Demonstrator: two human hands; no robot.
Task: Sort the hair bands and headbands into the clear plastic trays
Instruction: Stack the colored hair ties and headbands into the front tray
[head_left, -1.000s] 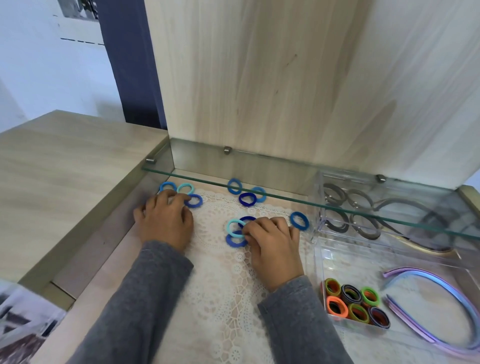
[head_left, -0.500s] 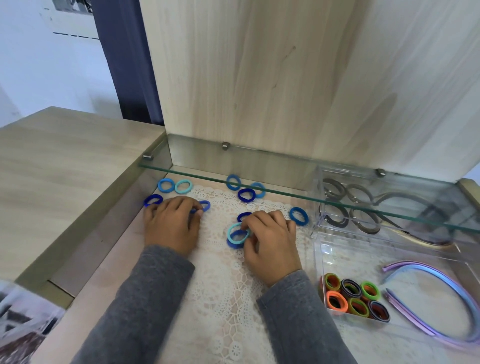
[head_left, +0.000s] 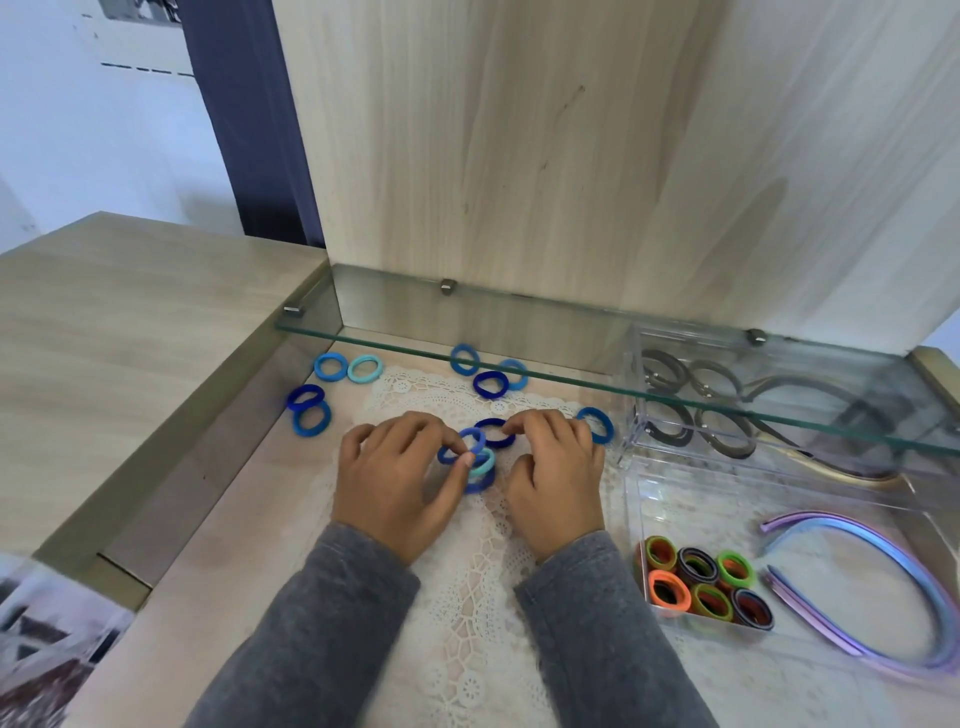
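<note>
The left hand pinches a mid-blue fabric hair band between thumb and forefinger, over a teal band. The right hand curls its fingertips at a dark blue band; whether it grips is unclear. Rightward, a clear plastic tray holds multicoloured bands and purple-blue headbands, which are cut off at the frame edge. Grey bands blur under the glass shelf.

I count twelve loose blue hair bands, six bright bands, four grey rings, two clear trays.
</note>
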